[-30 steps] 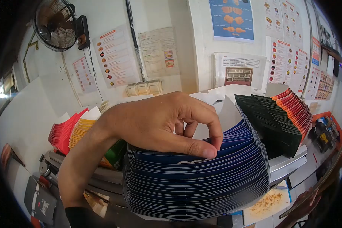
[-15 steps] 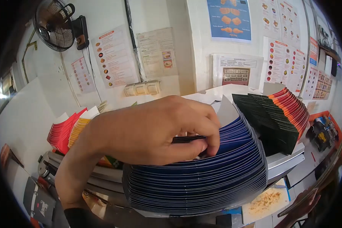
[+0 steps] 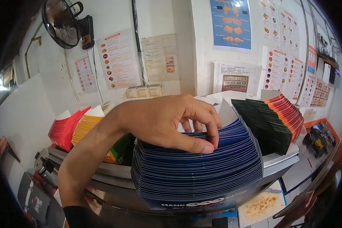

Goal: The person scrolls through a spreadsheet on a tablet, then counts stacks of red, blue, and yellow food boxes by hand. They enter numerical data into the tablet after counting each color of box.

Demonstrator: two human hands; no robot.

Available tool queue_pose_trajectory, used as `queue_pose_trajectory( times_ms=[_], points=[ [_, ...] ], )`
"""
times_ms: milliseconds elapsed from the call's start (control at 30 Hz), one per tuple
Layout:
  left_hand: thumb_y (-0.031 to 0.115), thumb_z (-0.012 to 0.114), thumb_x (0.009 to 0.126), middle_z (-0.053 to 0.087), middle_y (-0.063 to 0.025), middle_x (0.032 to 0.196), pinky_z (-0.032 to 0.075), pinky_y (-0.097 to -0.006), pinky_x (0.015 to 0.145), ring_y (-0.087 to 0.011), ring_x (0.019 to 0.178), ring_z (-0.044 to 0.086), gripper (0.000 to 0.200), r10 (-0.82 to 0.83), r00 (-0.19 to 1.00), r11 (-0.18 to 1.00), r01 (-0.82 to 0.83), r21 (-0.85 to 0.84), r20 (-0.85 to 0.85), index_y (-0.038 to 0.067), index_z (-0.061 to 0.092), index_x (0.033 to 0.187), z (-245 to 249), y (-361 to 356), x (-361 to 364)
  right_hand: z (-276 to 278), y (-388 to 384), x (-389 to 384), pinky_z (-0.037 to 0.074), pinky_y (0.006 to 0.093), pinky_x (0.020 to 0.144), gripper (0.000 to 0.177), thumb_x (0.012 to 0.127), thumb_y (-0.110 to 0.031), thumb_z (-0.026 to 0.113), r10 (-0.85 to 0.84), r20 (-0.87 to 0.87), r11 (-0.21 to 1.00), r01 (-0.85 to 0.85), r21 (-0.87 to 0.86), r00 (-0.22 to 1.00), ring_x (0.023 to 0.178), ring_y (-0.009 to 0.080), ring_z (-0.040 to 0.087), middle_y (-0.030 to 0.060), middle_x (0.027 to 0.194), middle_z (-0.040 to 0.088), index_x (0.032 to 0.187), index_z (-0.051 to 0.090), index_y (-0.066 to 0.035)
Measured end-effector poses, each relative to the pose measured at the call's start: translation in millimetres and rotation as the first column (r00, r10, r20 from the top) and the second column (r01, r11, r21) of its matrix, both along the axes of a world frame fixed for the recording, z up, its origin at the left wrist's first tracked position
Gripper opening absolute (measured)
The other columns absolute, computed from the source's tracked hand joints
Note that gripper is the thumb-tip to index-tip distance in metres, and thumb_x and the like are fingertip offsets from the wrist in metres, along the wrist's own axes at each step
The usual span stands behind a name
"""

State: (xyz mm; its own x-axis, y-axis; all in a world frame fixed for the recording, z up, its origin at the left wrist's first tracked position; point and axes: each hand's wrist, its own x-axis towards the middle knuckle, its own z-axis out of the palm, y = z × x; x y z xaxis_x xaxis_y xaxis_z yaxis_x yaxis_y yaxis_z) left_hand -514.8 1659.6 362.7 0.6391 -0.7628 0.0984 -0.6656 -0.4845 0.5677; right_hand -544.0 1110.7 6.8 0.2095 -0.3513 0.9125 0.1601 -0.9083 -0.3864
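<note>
- Head view, white wall [image 3: 102, 15]: it fills the background and carries printed menu posters [image 3: 231, 22].
- Stainless steel table [image 3: 287, 159]: it bears several fanned stacks of flat packaging and runs from the left edge to the right.
- Fanned stack of dark blue flat cardboard sleeves [image 3: 201, 173]: it stands at centre on the table, nearest the camera.
  - The sleeves stand on edge and lean forward, their upper edges spread like a deck of cards.
  - The lowest front sleeve shows white lettering, partly hidden.
  - White inner faces show at the back of the fan.
- Left hand [image 3: 159, 121]: it reaches in from the lower left and rests on top of the blue stack.
  - The hand is closed to a narrow pinch. The thumb lies along the upper edges and the index fingertip curls down to meet it, with the other fingers tucked between the sleeves.
  - Judged step: parting a few top sleeves from the fan.
  - Lifting one free would call for a pinch on a single edge, with the neighbouring sleeves held back.
- Dark green and orange sleeve stack [image 3: 269, 121]: just to the right of the blue stack.
- Red sleeve stack [image 3: 62, 129] and yellow sleeve stack [image 3: 83, 127]: to the left, behind the forearm.
- Black wall fan [image 3: 62, 22]: upper left.
- Right hand [image 3: 297, 211]: a dim shape at the lower right edge, below the table. Its state cannot be told.
</note>
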Motion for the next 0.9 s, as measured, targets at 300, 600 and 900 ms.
queue_pose_trajectory(
  times_ms=[300,600,900],
  points=[
    [0.009,0.060,0.083,0.063,-0.0116,0.107,0.046,-0.0338,0.094,-0.0220,0.105,0.059,0.017,0.090,0.996,0.996,-0.090,0.010,-0.010,0.003,0.067,0.097,11,-18,-13,-8,-13,-1,0.044,0.0482,0.105,0.046,0.093,-0.018,0.063,-0.379,-0.023,0.864,0.344,-0.368,0.925,0.116,0.0325,0.060,0.0204,0.123,0.062,0.133,0.045,-0.004],
    [0.022,0.065,0.091,0.057,-0.0093,0.112,0.046,-0.0338,0.090,-0.0194,0.102,0.057,0.018,-0.001,1.000,1.000,0.002,-0.009,0.013,0.005,0.067,0.095,-4,-9,-7,-14,-28,12,0.054,0.0340,0.092,0.051,0.097,-0.015,0.057,-0.184,0.003,0.913,0.172,-0.371,0.983,0.109,0.0282,0.064,0.0219,0.127,0.059,0.141,0.034,-0.002],
    [0.025,0.067,0.091,0.057,-0.0097,0.115,0.045,-0.0469,0.097,-0.0228,0.114,0.055,0.017,0.034,0.998,0.998,-0.037,-0.047,-0.060,0.010,0.067,0.099,-9,-6,-5,-23,-19,26,0.055,0.0330,0.090,0.058,0.094,-0.009,0.059,0.145,0.022,0.988,-0.143,-0.062,0.989,0.112,0.0277,0.062,0.0214,0.134,0.054,0.144,0.030,-0.003]
  ],
)
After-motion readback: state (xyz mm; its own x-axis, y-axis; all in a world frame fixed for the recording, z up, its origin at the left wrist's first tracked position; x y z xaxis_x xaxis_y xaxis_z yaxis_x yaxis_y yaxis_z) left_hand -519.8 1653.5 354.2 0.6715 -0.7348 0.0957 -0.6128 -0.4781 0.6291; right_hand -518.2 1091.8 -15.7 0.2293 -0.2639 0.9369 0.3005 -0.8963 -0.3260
